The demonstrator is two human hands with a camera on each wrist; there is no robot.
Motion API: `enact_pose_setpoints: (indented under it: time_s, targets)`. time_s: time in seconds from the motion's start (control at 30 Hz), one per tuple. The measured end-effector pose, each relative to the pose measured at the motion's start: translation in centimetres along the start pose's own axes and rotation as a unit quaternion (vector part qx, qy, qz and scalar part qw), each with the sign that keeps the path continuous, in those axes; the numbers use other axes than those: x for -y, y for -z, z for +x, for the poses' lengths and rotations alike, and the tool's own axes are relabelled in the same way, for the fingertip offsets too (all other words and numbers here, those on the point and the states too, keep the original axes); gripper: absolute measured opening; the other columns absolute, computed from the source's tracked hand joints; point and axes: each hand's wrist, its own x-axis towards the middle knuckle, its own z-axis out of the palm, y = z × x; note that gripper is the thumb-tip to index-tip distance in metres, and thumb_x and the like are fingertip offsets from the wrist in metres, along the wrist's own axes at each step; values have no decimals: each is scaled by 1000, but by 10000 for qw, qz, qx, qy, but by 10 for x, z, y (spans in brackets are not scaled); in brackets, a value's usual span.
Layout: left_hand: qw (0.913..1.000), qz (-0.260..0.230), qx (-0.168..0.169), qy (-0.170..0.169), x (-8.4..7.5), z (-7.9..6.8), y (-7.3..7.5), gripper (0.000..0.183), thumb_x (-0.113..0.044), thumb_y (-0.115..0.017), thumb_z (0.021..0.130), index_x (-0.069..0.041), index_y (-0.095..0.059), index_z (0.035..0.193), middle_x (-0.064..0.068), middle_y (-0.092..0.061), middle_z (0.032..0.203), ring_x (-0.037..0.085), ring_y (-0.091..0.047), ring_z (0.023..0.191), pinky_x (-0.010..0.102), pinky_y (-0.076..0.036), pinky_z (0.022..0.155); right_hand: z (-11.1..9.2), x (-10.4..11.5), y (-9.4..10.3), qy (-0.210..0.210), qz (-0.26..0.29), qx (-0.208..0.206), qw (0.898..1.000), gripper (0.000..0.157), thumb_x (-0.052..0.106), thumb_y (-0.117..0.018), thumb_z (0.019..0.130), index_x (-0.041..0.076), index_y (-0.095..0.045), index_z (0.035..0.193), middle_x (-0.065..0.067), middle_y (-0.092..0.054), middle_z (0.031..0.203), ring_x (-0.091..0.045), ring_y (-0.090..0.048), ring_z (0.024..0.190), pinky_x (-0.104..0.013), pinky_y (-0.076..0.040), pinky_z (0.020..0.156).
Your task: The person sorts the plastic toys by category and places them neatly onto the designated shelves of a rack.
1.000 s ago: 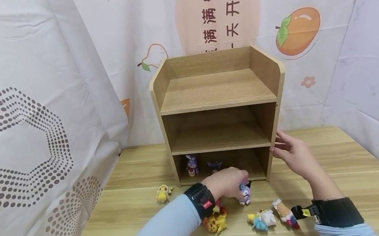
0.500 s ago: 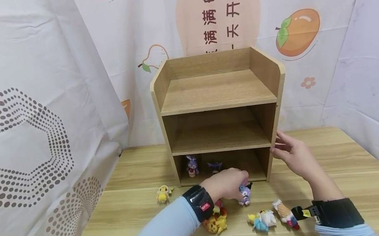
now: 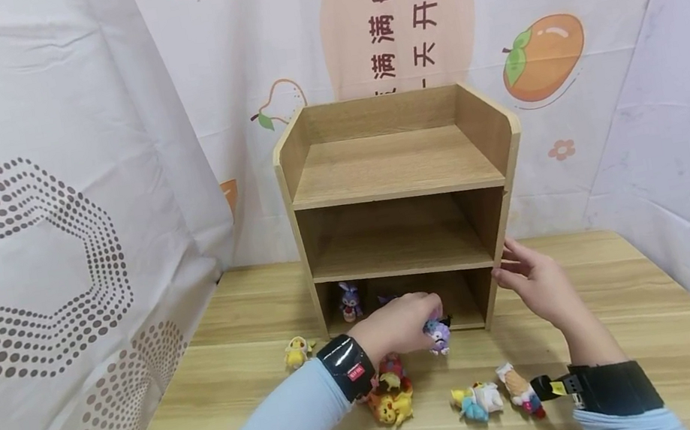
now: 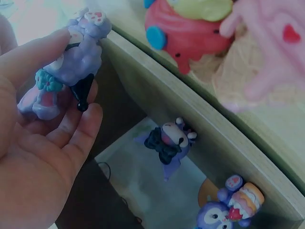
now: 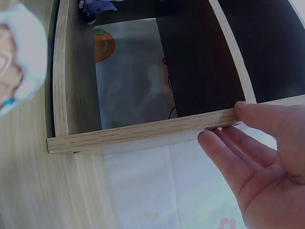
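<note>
In the head view, a three-level light-wood shelf unit stands on a pale wood-grain desk, and a person in light blue sleeves has both hands at it. The left hand grips a lavender plastic figurine with a black cone, just in front of the lowest compartment. Inside that compartment, a blue-purple rabbit figurine stands at the left, with a dark purple figurine beside it, mostly hidden by the left hand. The right hand touches the unit's right side panel. On the desk lie a yellow-and-white figurine left of the unit, a red-and-yellow figurine touching an orange-and-yellow figurine, a yellow, white and blue figurine and a tan-and-white figurine. In the left wrist view, thumb and fingers pinch the lavender figurine, its black cone pointing toward the fingertips; the dark purple figurine, wearing a dark bow, and the rabbit, holding a strawberry-topped cup, are well apart from it. In the right wrist view, the thumb rests on the panel's front edge and the nearly straight fingers touch its outer face.
</note>
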Motion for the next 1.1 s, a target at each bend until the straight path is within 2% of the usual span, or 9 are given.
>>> enact_pose_setpoints:
  time_s: [0.17, 0.4, 0.57, 0.8, 0.93, 1.1]
  targets:
    - [9995, -98, -281, 136, 4, -3, 2, 34, -17, -82, 86, -16, -60, 112, -7, -59, 100, 5, -56, 89, 17, -48, 77, 0, 0, 1, 18, 48, 23, 10000, 67, -2, -65, 97, 3, -35, 157, -34, -54, 137, -44, -61, 115, -20, -56, 78]
    - [9986, -90, -479, 206, 6, -3, 3, 34, -18, -78, 90, -16, -58, 119, -5, -61, 108, 4, -58, 93, 17, -49, 77, 0, 0, 1, 5, -2, 14, 10000, 67, -2, -66, 97, 4, -36, 157, -34, -54, 137, -43, -62, 115, -20, -57, 78]
    - [9985, -58, -473, 268, 6, -1, 4, 36, -19, -78, 91, -16, -58, 120, -5, -61, 109, 4, -59, 95, 18, -50, 78, 0, 0, 1, 4, -8, 13, 10000, 68, -2, -66, 97, 4, -36, 157, -34, -54, 137, -42, -62, 114, -21, -57, 78]
    - [9985, 224, -404, 309, 6, 6, -1, 37, -20, -77, 92, -17, -58, 124, -4, -63, 116, 6, -61, 102, 19, -50, 83, 1, 1, 0, 18, -30, -12, 10000, 68, -2, -67, 97, 5, -36, 157, -33, -56, 136, -43, -62, 113, -20, -57, 78]
    - [9983, 337, -384, 298, 7, 14, -3, 39, -20, -78, 91, -17, -58, 124, -4, -64, 117, 6, -62, 104, 19, -51, 85, 1, 1, 0, 20, 3, -10, 10000, 68, -2, -67, 96, 5, -37, 157, -33, -55, 136, -43, -62, 113, -20, -57, 78]
    - [9974, 547, -268, 376, 9, 26, -6, 45, -27, -80, 90, -16, -59, 128, -3, -65, 114, 7, -63, 100, 21, -52, 83, 0, -1, 0, -3, 6, 9, 10000, 68, -2, -66, 97, 6, -36, 157, -32, -55, 137, -42, -62, 115, -20, -56, 78]
